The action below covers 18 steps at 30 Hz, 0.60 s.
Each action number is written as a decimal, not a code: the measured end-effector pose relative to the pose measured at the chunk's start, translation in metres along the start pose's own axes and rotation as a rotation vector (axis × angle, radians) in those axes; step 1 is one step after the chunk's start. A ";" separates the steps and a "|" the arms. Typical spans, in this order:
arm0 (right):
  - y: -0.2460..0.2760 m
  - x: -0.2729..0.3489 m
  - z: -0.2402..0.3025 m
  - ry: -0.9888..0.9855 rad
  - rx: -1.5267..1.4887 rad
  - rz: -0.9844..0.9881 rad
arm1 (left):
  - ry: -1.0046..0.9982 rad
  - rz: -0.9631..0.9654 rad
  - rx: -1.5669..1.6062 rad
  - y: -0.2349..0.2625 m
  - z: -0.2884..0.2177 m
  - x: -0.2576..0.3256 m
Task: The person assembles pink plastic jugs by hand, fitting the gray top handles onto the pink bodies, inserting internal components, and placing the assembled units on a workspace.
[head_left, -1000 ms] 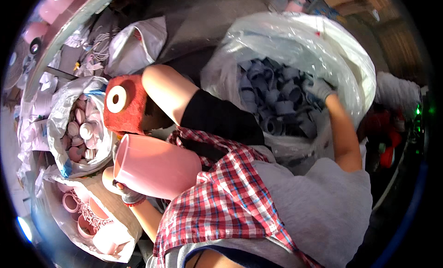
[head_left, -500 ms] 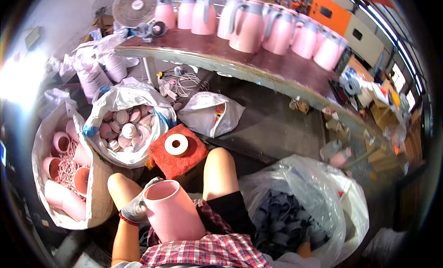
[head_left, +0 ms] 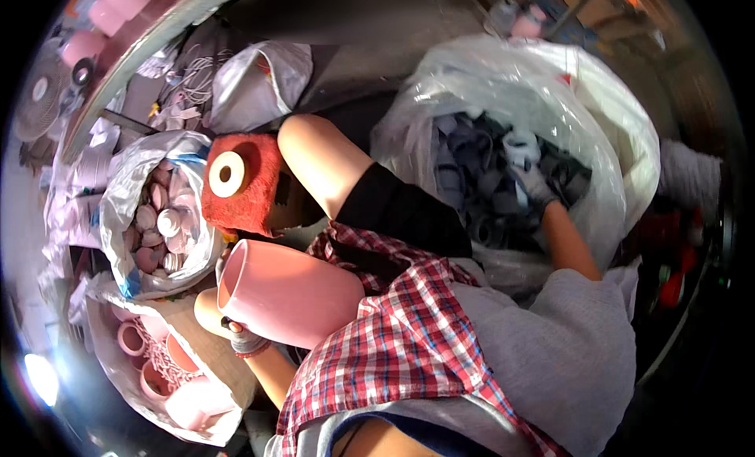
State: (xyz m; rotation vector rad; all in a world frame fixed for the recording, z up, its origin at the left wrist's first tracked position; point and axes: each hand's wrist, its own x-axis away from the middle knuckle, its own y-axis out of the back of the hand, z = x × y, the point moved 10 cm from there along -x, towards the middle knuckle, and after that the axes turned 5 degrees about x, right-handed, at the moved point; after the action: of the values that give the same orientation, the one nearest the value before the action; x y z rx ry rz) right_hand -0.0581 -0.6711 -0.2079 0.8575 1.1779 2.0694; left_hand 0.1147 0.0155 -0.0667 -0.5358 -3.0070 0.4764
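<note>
My left hand (head_left: 245,339), in a grey-white work glove, holds a pink jug body (head_left: 295,293) against my lap. The body lies tilted, its round open mouth facing left; most of the fingers are hidden behind it. On the right, my gloved right hand (head_left: 536,187) reaches into a clear plastic bag (head_left: 464,71) of dark grey plastic parts (head_left: 481,178). Its fingers close on a lighter-looking grey plastic part (head_left: 521,149) with a ring-like top. Part of that grip is hidden among the pieces.
A roll of tape (head_left: 226,175) sits on a red cloth-covered block (head_left: 259,154) by my knees. To the left stand a sack of pink lids (head_left: 118,186) and a sack of pink jug bodies (head_left: 228,378). A table edge (head_left: 161,32) crosses the upper left.
The view has swung to the right and down. My right hand, earlier mostly hidden at the bag, now shows inside it on a grey part. The jug body stays in my left hand, tilted further over.
</note>
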 end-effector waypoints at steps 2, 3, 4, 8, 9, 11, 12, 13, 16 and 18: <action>0.044 0.035 0.058 0.015 0.104 0.092 | -0.058 -0.023 -0.026 0.032 0.008 0.005; 0.054 0.039 0.062 0.105 0.295 0.066 | -0.097 -0.033 -0.036 0.042 0.010 0.001; 0.062 0.041 0.072 0.211 0.489 0.036 | -0.140 -0.059 -0.049 0.052 0.009 -0.001; 0.126 0.067 0.184 0.373 0.495 -0.209 | -0.247 -0.226 -0.036 -0.020 -0.039 -0.009; 0.138 0.086 0.229 0.542 0.416 -0.255 | -0.245 -0.263 0.010 -0.020 -0.035 -0.009; 0.149 0.128 0.315 0.949 0.233 -0.298 | -0.245 -0.260 0.047 -0.028 -0.030 -0.011; 0.152 0.151 0.350 1.185 0.135 -0.293 | -0.245 -0.222 0.041 -0.036 -0.027 -0.013; 0.143 0.157 0.379 1.226 0.149 -0.194 | -0.244 -0.189 0.031 -0.042 -0.025 -0.012; 0.114 0.172 0.456 1.201 -0.111 0.024 | -0.253 -0.241 -0.061 -0.066 -0.054 -0.002; 0.098 0.177 0.498 1.219 -0.230 0.063 | -0.214 -0.300 -0.092 -0.068 -0.067 0.003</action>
State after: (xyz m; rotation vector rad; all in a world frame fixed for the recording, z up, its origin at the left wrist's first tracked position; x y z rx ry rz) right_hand 0.1997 -0.3307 0.1184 -0.6326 1.3776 2.7454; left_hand 0.0964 -0.0246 0.0183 -0.0334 -3.2442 0.3979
